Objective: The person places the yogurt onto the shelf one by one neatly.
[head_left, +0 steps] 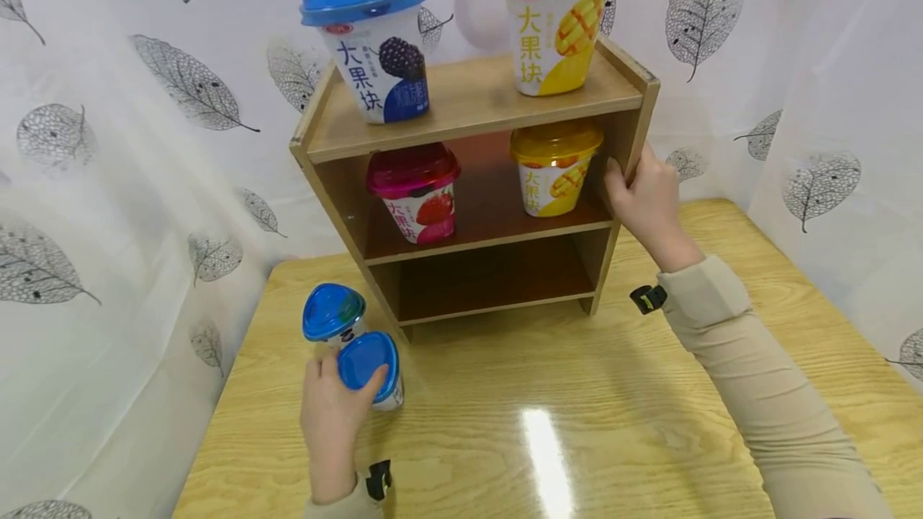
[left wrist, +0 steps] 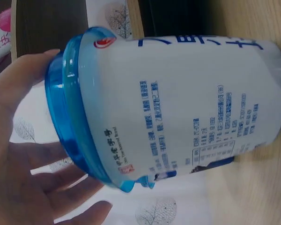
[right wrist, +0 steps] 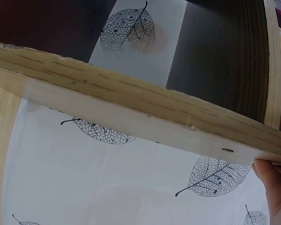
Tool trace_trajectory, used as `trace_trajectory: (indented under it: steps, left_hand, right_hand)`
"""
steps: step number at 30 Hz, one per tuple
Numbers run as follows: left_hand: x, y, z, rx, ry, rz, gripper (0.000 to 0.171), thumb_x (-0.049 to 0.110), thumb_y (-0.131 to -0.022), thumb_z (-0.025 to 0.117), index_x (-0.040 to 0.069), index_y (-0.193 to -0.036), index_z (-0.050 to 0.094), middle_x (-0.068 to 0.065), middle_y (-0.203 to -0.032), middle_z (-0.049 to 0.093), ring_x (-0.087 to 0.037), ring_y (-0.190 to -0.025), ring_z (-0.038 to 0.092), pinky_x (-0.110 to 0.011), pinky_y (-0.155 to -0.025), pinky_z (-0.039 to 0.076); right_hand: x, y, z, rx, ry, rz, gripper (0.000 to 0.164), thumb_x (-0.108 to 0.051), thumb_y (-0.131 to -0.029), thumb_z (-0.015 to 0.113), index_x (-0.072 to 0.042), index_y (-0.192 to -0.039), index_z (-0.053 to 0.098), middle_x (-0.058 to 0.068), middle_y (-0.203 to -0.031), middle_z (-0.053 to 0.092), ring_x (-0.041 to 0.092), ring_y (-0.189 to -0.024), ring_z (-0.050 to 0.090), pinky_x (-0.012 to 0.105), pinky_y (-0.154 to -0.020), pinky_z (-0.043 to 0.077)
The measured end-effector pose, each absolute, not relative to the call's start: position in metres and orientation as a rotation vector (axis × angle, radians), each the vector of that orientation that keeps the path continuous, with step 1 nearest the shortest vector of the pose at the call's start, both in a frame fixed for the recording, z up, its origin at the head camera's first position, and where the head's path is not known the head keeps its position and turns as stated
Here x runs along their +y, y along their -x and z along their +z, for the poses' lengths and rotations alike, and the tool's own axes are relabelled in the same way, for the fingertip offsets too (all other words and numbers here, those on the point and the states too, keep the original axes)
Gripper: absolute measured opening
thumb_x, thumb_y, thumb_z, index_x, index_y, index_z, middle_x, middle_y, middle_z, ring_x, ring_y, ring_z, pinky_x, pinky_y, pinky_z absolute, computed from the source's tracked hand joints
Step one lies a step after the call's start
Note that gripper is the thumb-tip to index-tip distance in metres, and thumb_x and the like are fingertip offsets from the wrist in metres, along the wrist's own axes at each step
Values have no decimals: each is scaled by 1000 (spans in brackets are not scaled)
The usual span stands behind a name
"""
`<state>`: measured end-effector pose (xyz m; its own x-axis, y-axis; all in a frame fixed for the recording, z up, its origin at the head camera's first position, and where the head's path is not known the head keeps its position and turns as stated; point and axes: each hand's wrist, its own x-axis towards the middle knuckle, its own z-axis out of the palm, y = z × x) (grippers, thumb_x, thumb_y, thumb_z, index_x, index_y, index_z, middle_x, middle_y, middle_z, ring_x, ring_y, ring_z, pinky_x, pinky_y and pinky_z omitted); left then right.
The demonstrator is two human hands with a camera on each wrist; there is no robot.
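1. Blue-lidded cup (head_left: 366, 362), pinched by its lid in the left hand (head_left: 335, 408), is near the left side of the shelf unit (head_left: 469, 94)
2. Another blue-lidded cup (head_left: 333, 311) stands just behind it
3. Right hand (head_left: 647, 197) grips the shelf unit's right edge
4. Blackberry cup (head_left: 371, 50) and mango cup (head_left: 554, 30) sit atop

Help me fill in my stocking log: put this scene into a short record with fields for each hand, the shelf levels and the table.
Left hand: holds a blue-lidded cup by its lid
Right hand: grips the side of the shelf
Top level: blackberry cup at left, mango cup at right
Level below: strawberry cup at left, second mango cup at right
Table: another blue-lidded cup left of the shelf, beyond the held one
Unclear: whether those two cups touch
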<state>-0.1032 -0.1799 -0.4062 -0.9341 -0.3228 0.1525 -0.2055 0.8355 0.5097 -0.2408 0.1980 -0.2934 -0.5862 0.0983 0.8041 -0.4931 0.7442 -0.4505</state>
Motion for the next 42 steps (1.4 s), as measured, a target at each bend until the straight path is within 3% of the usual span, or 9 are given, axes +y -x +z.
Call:
trace_trajectory:
  steps: [9,15,25,34,42]
  left_hand:
    - [-186,102,-400,-2789,-320,-877,74,37,-72,71,-5,-126,41,-26,-122,42,-42,-111,36,-58,-83,36]
    - [-175,108,-406,-2655,-353,-731,76,48,-68,70,-1,-122,47,-23,-117,41,-39,-108,32,-56,-79,35]
    - [-169,114,-414,-2665,-432,-590,78,51,-64,71,-4,-117,52,-22,-109,39,-38,-100,30,-55,-72,32]
    - [-169,112,-416,-2692,-416,-671,70,45,-68,71,-3,-116,52,-22,-115,37,-39,-105,28,-57,-75,30]
    - [-179,108,-411,-2784,-271,-724,69,41,-69,71,0,-120,50,-19,-124,43,-37,-111,33,-58,-81,30]
  right_hand:
    - [199,242,-292,-2043,-292,841,25,-10,-81,51,14,-90,53,30,-79,60,44,-66,56,51,-56,43]
    - [200,243,-292,-2045,-294,842,23,-9,-82,51,12,-91,54,29,-80,60,43,-67,56,50,-58,44]
    - [199,243,-295,-2041,-304,836,24,-9,-81,52,13,-91,53,29,-80,60,43,-67,56,50,-57,44]
    - [198,242,-295,-2039,-313,837,24,-10,-81,52,13,-90,53,30,-79,60,43,-66,56,50,-57,43]
    - [198,242,-294,-2033,-305,828,25,-10,-81,52,13,-90,54,30,-78,60,43,-63,55,50,-54,42]
